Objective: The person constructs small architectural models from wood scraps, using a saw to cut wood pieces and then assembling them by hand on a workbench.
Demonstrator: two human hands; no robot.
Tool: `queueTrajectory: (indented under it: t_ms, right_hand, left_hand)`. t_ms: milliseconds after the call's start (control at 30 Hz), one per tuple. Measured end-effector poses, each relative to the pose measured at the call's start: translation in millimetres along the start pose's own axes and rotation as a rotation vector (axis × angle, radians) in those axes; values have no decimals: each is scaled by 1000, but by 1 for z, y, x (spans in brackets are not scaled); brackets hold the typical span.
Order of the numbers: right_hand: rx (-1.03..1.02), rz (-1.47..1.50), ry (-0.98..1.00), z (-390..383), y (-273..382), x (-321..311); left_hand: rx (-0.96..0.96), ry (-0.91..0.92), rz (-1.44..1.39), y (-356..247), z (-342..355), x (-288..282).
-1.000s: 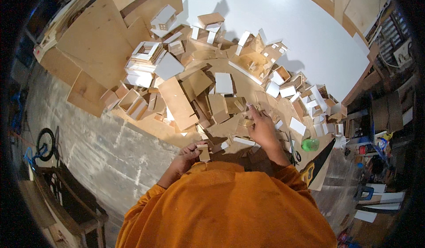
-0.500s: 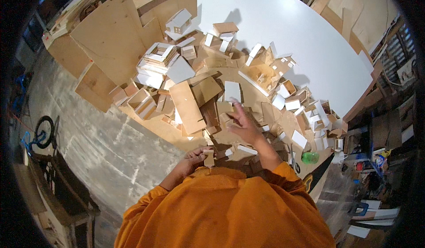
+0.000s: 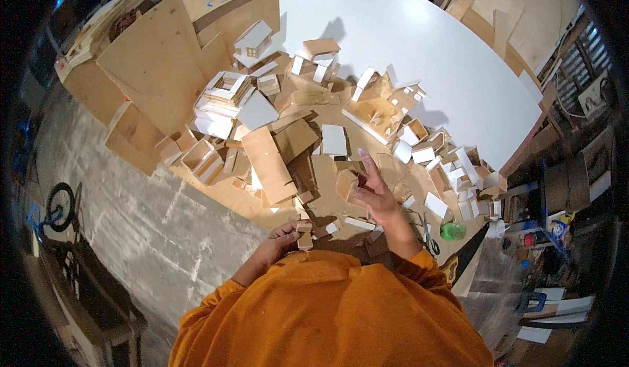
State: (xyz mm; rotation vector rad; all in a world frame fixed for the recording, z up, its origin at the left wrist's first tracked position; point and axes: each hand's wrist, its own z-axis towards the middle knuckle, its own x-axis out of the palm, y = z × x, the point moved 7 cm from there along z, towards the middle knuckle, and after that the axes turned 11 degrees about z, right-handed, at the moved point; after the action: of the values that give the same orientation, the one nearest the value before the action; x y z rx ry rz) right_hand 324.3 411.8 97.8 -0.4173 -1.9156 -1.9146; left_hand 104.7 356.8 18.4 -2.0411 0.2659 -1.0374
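My left hand [image 3: 282, 240] is closed on a small tan folded piece [image 3: 304, 237] near the front edge of the work table, close to my body. To its right, my right hand [image 3: 379, 200] is raised over the table with its index finger pointing up and away. A small tan box-shaped piece [image 3: 346, 185] seems pinched at its thumb, partly hidden by the hand. Beyond it lies a white flat panel [image 3: 334, 140]. Left of that rests a long tan board [image 3: 268, 163] among brown offcuts.
Small model houses [image 3: 253, 42] and white-and-tan box pieces spread across the table. At the right are scissors [image 3: 432, 239], a green container [image 3: 453, 231] and a handsaw [image 3: 466, 257]. Large boards [image 3: 154, 53] lean at the far left. A white round tabletop [image 3: 419, 39] lies beyond.
My right hand has drawn back to the right, and the small box-shaped piece has moved with it. My left hand keeps its hold. The whole view has shifted slightly.
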Motion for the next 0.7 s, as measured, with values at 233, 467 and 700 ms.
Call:
queueTrajectory:
  t_ms: [233,467,700]
  right_hand:
    - [-166,-1056,-79,-28,32,10]
    - [-396,-1117,-76,-49,54,29]
    - [-246,-983,-134,-62,57,27]
  left_hand:
    - [18,-73,426,-29,7,21]
    - [157,-88,931,-37,57,30]
    - [601,-159,1222,-83,56,74]
